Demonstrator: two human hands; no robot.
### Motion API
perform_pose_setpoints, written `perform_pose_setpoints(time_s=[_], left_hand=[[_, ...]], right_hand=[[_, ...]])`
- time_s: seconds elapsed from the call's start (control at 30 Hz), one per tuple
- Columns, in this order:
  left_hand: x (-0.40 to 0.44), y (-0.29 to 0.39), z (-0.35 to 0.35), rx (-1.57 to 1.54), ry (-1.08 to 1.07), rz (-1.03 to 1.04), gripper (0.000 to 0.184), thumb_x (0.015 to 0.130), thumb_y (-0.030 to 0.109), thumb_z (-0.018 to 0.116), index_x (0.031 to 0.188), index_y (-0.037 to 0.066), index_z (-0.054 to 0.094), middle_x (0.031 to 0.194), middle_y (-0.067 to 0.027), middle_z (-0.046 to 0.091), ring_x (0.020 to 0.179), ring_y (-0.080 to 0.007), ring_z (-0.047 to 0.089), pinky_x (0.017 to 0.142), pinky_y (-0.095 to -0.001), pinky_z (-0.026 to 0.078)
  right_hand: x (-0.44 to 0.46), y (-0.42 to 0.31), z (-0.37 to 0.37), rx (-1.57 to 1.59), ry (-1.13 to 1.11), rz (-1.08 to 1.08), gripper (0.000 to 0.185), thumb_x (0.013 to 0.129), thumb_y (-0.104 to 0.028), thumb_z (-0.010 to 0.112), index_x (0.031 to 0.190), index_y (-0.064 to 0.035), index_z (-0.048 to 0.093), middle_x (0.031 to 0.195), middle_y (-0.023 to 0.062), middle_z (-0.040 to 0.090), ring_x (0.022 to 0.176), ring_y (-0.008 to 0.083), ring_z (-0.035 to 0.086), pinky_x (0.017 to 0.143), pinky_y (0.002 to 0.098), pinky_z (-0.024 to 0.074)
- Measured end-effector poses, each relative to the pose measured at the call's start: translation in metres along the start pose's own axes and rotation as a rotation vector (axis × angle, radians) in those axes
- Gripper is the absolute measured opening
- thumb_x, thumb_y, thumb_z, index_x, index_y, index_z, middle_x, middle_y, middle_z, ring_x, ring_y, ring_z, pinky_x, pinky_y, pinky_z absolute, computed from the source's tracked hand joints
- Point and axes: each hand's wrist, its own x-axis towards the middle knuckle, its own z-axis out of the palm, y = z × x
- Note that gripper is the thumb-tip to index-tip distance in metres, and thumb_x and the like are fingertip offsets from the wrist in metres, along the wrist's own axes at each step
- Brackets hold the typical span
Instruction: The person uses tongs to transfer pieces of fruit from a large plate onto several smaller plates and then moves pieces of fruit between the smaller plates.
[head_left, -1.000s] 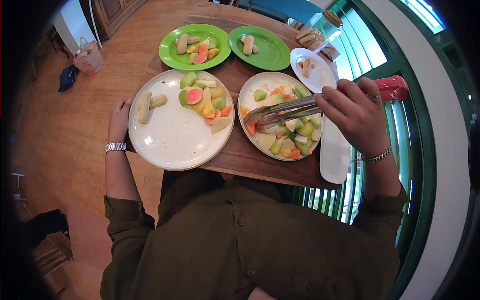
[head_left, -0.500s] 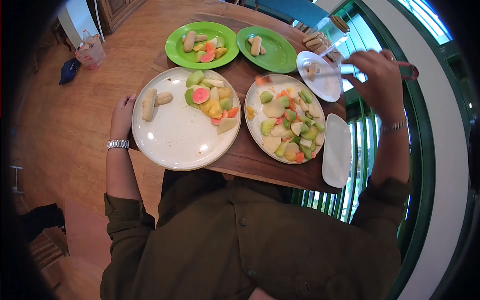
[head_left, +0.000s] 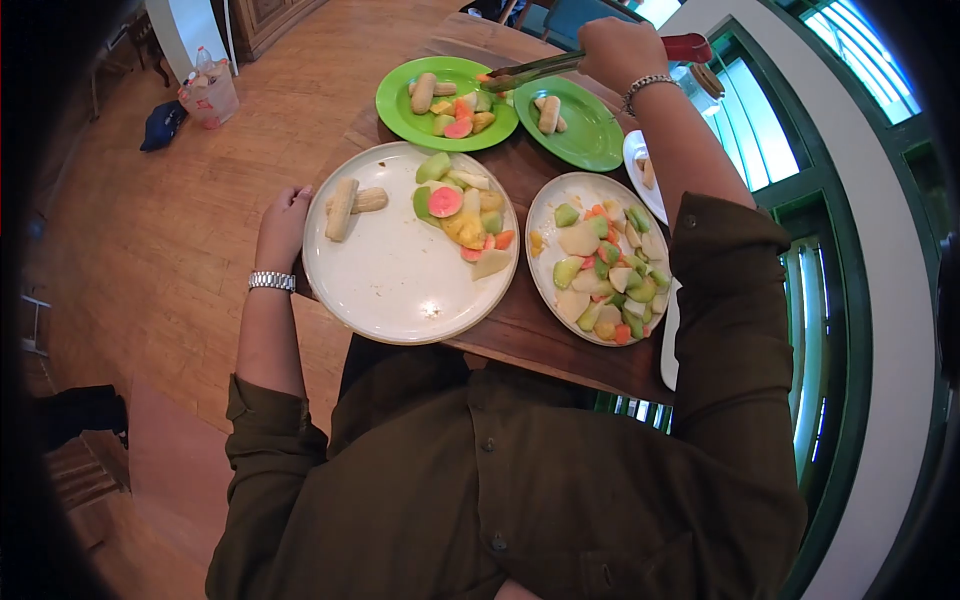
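My right hand [head_left: 620, 52] is closed around metal tongs with a red handle [head_left: 686, 47]. The tongs' tips are over the right rim of the light green plate [head_left: 392, 118], and a small orange piece of fruit [head_left: 483, 77] shows at them. Ladyfinger biscuits [head_left: 424, 93] and cut fruit [head_left: 459, 128] lie on that plate. Beside the left rim of the large white plate [head_left: 370, 290] is my left hand [head_left: 283, 218], its fingers curled and their tips hidden. Two crossed ladyfingers [head_left: 342, 210] and a group of fruit slices [head_left: 463, 229] lie on the white plate.
A smaller white plate [head_left: 537, 272] full of mixed cut fruit stands at right. Behind it is a darker green plate [head_left: 590, 135] with ladyfingers. My right arm partly covers a small white plate [head_left: 634, 150], a white tray [head_left: 670, 350] and a lidded jar [head_left: 705, 85].
My right hand has swung left and away from me with the tongs, from above the small white plate to the light green plate. The view has shifted slightly; my left hand stays beside the large plate.
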Motion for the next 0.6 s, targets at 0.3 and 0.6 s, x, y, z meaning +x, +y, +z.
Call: perform_pose_setpoints(time_s=[0.3, 0.6], left_hand=[[-0.005, 0.009, -0.002, 0.099, 0.034, 0.014, 0.040, 0.094, 0.032, 0.050, 0.112, -0.002, 0.063, 0.102, -0.0205, 0.068, 0.095, -0.0307, 0.065, 0.082, -0.0363, 0.048], [-0.005, 0.009, -0.001, 0.086, 0.026, 0.019, 0.038, 0.094, 0.031, 0.049, 0.110, -0.002, 0.062, 0.101, -0.0217, 0.068, 0.094, -0.0334, 0.065, 0.082, -0.0377, 0.049]], right_hand=[[0.018, -0.012, -0.013, 0.088, -0.002, -0.057, 0.015, 0.077, -0.017, 0.059, 0.074, -0.0119, 0.073, 0.077, 0.0106, 0.070, 0.074, 0.0271, 0.070, 0.065, 0.0399, 0.0520], [-0.010, 0.023, -0.039, 0.002, 0.012, 0.043, 0.016, 0.068, -0.024, 0.069, 0.074, -0.0099, 0.072, 0.076, 0.0100, 0.071, 0.075, 0.0284, 0.070, 0.069, 0.0423, 0.0542]])
